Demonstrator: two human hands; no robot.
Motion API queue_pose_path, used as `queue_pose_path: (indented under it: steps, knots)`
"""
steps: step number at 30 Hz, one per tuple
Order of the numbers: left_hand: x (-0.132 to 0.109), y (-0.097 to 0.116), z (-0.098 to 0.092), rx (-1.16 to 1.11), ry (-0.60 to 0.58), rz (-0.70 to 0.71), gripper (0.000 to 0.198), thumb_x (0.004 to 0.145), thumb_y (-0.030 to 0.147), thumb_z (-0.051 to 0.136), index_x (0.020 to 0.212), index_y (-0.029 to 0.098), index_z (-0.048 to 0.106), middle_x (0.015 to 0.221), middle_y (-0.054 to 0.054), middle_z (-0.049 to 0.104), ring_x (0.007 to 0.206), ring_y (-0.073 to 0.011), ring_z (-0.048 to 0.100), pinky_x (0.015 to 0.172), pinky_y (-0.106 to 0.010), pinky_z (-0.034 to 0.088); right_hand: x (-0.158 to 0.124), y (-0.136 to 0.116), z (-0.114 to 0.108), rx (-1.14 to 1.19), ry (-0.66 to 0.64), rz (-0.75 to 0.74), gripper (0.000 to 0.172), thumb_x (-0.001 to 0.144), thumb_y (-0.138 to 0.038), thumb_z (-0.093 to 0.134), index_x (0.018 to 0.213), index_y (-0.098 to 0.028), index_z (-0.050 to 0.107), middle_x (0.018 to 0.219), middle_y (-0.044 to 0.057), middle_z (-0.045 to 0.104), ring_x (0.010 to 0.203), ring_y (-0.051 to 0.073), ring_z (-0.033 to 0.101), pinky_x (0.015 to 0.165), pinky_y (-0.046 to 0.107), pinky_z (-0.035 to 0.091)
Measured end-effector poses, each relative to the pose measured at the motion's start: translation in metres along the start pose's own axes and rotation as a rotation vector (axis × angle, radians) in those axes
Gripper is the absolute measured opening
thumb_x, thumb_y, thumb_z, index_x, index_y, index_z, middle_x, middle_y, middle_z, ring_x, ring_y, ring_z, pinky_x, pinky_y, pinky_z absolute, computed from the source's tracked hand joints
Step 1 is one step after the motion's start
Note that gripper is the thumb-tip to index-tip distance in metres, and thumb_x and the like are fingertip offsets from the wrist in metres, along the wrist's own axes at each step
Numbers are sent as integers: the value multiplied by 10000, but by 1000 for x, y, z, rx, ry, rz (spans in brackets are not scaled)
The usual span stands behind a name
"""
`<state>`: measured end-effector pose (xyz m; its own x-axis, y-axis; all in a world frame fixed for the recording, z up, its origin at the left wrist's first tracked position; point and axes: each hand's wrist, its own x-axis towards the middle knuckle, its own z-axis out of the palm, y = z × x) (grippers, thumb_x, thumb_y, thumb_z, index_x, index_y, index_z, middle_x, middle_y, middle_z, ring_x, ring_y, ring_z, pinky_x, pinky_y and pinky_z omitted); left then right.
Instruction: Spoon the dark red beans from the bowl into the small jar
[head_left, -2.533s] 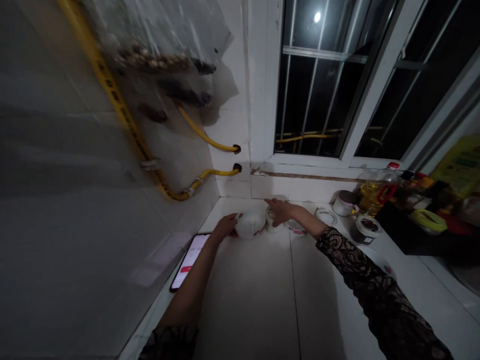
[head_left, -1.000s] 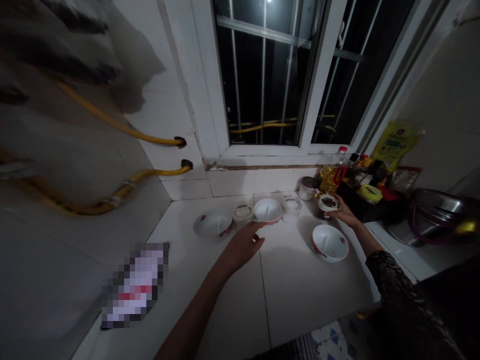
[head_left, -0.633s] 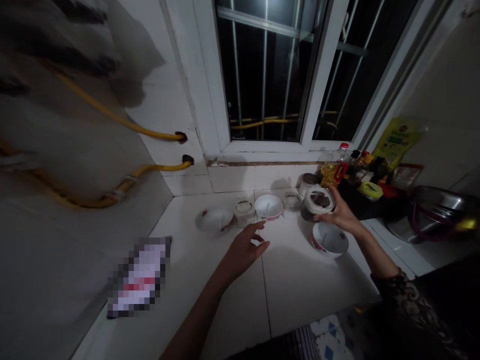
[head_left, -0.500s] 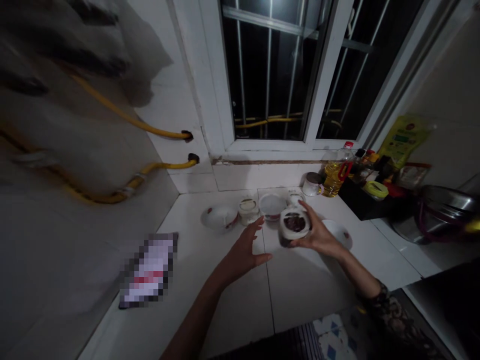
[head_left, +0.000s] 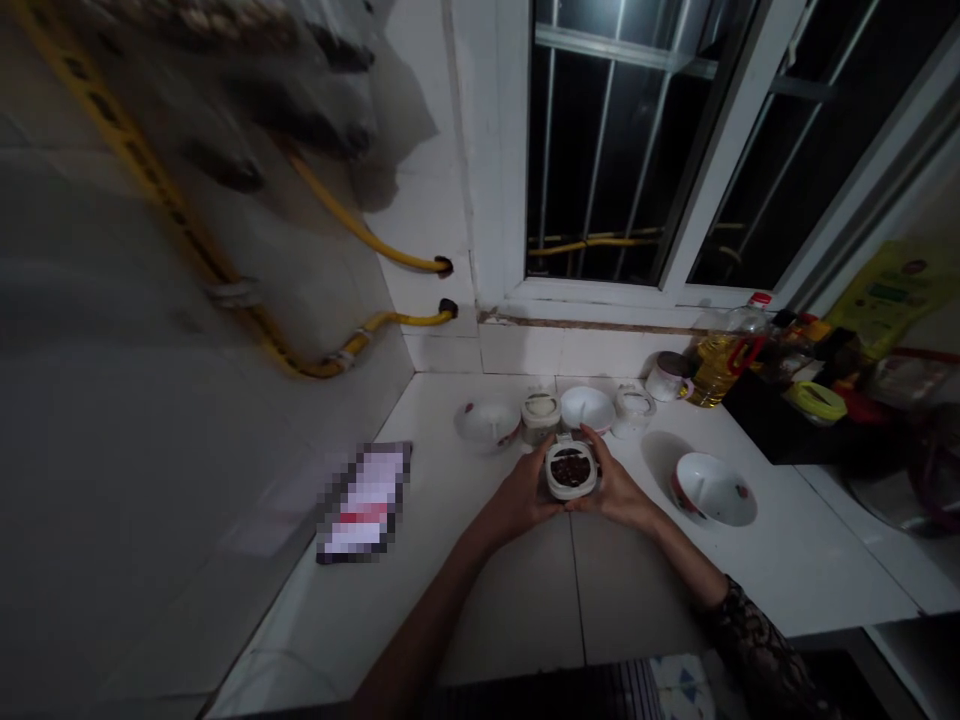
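Observation:
Both hands hold a small round white jar (head_left: 571, 470) with dark contents under a clear lid, just above the white tiled counter (head_left: 525, 600). My left hand (head_left: 525, 495) wraps its left side and my right hand (head_left: 619, 490) wraps its right side. Behind the jar stand a white bowl (head_left: 587, 407), two small white lidded pots (head_left: 540, 415) (head_left: 632, 408) and another white bowl (head_left: 489, 422). A further white bowl with red marks (head_left: 714, 488) sits to the right of my right hand.
A phone (head_left: 364, 500) lies on the counter by the left wall. An oil bottle (head_left: 720, 350), a lidded pot (head_left: 666, 375) and a dark tray of condiments (head_left: 810, 400) stand at the right under the barred window. Yellow hoses (head_left: 360, 340) run along the wall.
My right hand took the jar from beside the oil bottle and carried it left to the middle. My left hand closed on it. The view swung right, then back left.

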<state>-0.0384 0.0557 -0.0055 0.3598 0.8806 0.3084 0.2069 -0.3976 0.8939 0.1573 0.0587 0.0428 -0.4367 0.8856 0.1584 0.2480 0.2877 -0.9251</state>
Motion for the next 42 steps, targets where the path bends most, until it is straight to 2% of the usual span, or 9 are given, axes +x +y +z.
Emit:
queue_pose_path:
  steps: [11,14,18,21,23,26,29,35,42]
  knots:
    - [1,-2,-4,-24,18,-44,1014,641,344,790,1469,209,220,1465,-150,342,1331,-343,345,1085,-486,304,0,10,5,-8,4,-42,1187,582,-373,824,1489,-244,70,1463,143,330,1335,277,352,1096,477,277]
    - [-3,-1,-6,-12,8,-43,989,661,313,771,1470,229,208,1467,-138,342,1325,-335,360,1081,-483,316,-24,-4,-8,-176,8,-68,1008,699,-391,749,1486,-261,132,1435,126,394,1304,269,402,1062,480,342]
    - [-13,10,-19,83,-12,-103,852,675,309,739,1419,269,326,1441,-101,386,1291,-305,412,1013,-436,419,-77,-21,-55,-432,496,-45,395,841,-435,570,1200,-269,575,1195,89,606,1057,263,588,924,440,478]
    - [-18,26,-33,133,30,-138,613,741,355,649,1317,261,460,1301,-73,522,1098,-243,563,890,-390,505,-111,-17,-104,-633,920,129,438,841,-526,488,1101,-200,624,1099,137,637,861,264,634,686,390,539]
    - [-18,35,-40,146,109,-142,513,754,398,612,1233,233,531,1219,-73,571,994,-221,605,803,-350,534,-124,-4,-134,-796,1013,297,547,797,-583,474,1102,-155,627,1063,171,649,746,260,626,642,406,521]
    - [-16,43,-45,133,219,-159,449,757,450,576,1137,211,584,1190,-73,600,873,-194,632,738,-320,539,-129,18,-158,-668,890,489,578,748,-576,466,1085,-140,639,904,135,696,625,238,622,646,418,515]
    - [-15,45,-48,112,296,-215,461,737,508,580,1078,201,615,1131,-71,640,817,-190,640,707,-309,539,-124,33,-160,-430,709,473,519,733,-549,467,1024,-166,664,841,93,712,727,254,651,702,394,525]
    - [-13,37,-50,-10,379,-253,507,694,551,612,1002,150,647,926,-80,702,703,-195,669,577,-278,537,-113,30,-140,-320,607,411,479,694,-567,522,860,-153,696,820,109,716,838,307,646,752,389,515]
    - [-10,27,-49,-55,443,-245,451,674,540,636,909,157,666,905,-77,714,636,-193,678,510,-269,537,-102,17,-92,-210,417,340,582,769,-621,509,989,-112,686,879,106,715,815,275,630,736,355,499]
